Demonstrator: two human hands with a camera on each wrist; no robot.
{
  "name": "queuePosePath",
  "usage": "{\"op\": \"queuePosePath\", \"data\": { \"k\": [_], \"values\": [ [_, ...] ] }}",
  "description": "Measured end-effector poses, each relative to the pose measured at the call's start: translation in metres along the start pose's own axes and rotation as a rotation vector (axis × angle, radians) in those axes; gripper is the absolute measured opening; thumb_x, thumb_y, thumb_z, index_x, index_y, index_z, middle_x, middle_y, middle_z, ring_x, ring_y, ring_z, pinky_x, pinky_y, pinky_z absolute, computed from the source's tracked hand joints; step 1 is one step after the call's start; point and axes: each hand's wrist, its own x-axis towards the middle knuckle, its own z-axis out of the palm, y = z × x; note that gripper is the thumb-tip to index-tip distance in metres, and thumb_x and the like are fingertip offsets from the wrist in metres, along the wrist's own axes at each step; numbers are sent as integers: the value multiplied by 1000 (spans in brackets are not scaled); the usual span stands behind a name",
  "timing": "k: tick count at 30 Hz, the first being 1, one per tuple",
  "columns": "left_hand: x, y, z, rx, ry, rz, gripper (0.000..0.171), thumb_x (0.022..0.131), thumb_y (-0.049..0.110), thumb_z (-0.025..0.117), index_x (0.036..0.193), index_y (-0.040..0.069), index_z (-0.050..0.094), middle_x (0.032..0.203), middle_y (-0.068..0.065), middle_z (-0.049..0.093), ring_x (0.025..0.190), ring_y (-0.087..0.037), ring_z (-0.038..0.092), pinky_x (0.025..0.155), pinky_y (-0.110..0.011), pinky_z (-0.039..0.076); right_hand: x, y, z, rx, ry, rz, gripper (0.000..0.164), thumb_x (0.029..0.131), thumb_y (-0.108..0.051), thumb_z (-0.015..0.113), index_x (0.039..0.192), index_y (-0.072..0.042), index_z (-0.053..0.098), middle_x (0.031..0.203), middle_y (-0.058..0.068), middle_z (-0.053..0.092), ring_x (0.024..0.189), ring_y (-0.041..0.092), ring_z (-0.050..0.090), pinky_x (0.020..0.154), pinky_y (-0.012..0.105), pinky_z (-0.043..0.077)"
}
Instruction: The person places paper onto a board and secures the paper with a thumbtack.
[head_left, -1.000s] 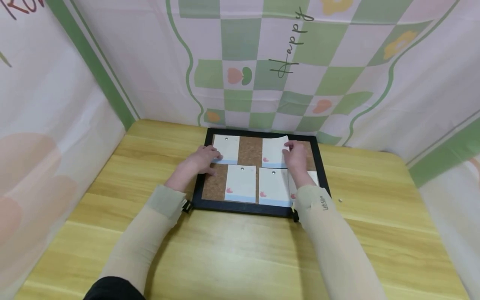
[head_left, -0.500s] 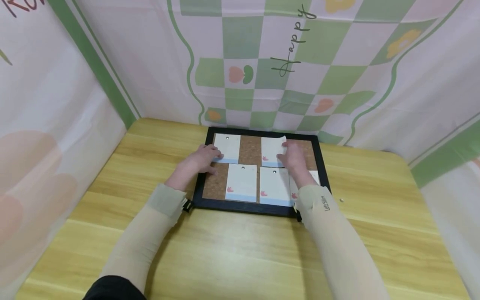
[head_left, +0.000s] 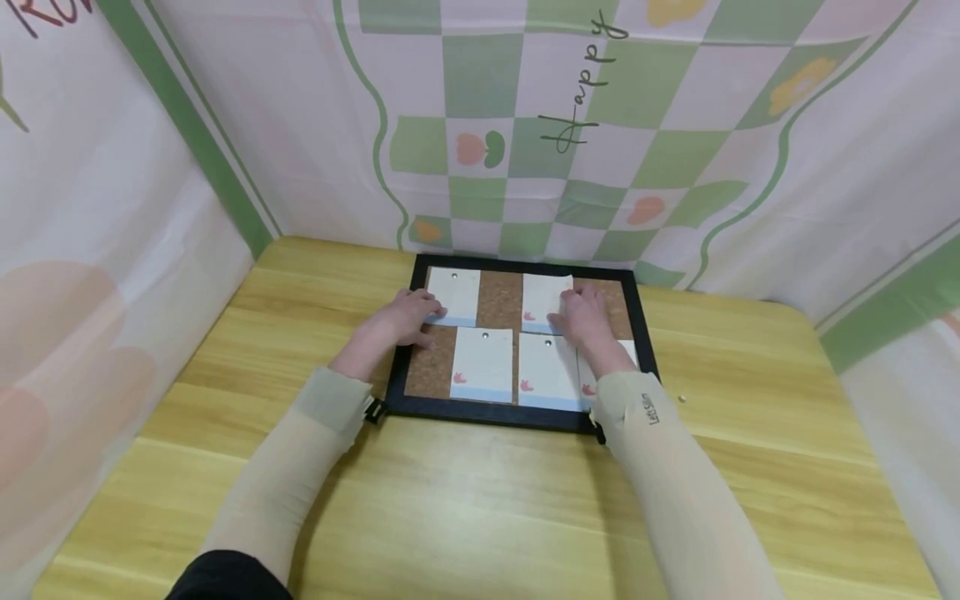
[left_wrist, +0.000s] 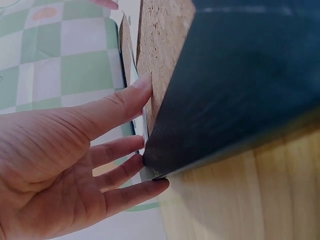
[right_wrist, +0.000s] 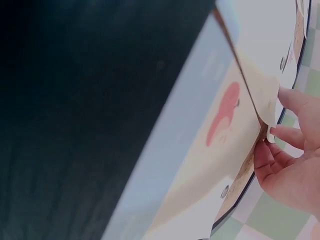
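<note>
A black-framed cork board bearing several white note sheets lies on the table. My right hand is at the right edge of the upper right note sheet, thumb and index finger holding that edge; the other fingers curl below, as the right wrist view shows. No pin is visible on this sheet. My left hand rests over the board's left frame, thumb on the cork and the other fingers fairly straight along the outer edge. It lies beside the upper left note sheet, which carries a silver pin.
Two lower sheets, left and middle, have silver pins near their tops. My right arm partly covers a lower right sheet. A small silver pin lies on the table right of the board. A patterned cloth hangs behind.
My right hand has shifted slightly left over the upper right sheet, and the sheet's raised top right corner now lies flatter. My left hand stays in place.
</note>
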Motion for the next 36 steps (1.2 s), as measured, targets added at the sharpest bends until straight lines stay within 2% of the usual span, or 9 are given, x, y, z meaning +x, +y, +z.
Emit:
{"op": "queuePosePath", "data": {
  "k": [7, 11, 15, 21, 26, 29, 36],
  "values": [
    [0, 3, -3, -23, -15, -12, 60, 96, 27, 68, 149, 9, 45, 162, -19, 29, 150, -42, 24, 122, -51, 28, -2, 1, 0, -42, -16, -12, 51, 102, -24, 56, 141, 7, 47, 155, 30, 27, 144, 48, 23, 120, 59, 24],
    [2, 8, -6, -21, -3, -23, 58, 96, 28, 67, 147, 8, 47, 160, -19, 33, 147, -39, 31, 120, -49, 33, -3, 2, -2, -83, -33, -45, 53, 103, -24, 54, 144, 7, 43, 155, 29, 29, 145, 50, 22, 122, 59, 19],
    [7, 19, -7, -31, 16, -21, 56, 97, 28, 65, 147, 8, 47, 158, -18, 37, 144, -35, 38, 118, -47, 35, -3, 5, -3, -64, -66, -60, 56, 103, -25, 54, 148, 4, 39, 158, 28, 26, 146, 49, 19, 123, 59, 17],
    [23, 45, -7, -36, 37, 40, 52, 101, 29, 60, 147, 11, 47, 158, -14, 38, 145, -32, 39, 119, -45, 36, -4, 7, -7, -2, -105, -72, 57, 101, -21, 57, 150, 1, 37, 161, 26, 25, 148, 48, 17, 123, 61, 13],
    [42, 68, -1, 55, 84, 174, 47, 102, 29, 58, 145, 11, 51, 156, -14, 43, 145, -31, 41, 121, -43, 33, -8, 10, -11, 13, -127, -106, 54, 101, -19, 57, 147, 2, 40, 160, 26, 27, 149, 46, 17, 125, 58, 4],
    [54, 79, 4, 92, 112, 219, 47, 103, 30, 55, 146, 13, 50, 157, -11, 42, 147, -30, 37, 123, -43, 29, -9, 14, -12, 2, -146, -131, 53, 101, -18, 56, 147, 3, 39, 160, 27, 25, 150, 47, 15, 125, 58, 2],
    [72, 99, 14, 138, 87, 164, 50, 106, 30, 48, 154, 20, 38, 166, -9, 26, 152, -33, 25, 124, -45, 27, -12, 20, -14, 23, -179, -136, 54, 102, -19, 54, 150, 0, 38, 164, 25, 19, 153, 46, 7, 125, 59, 1]
  ]
}}
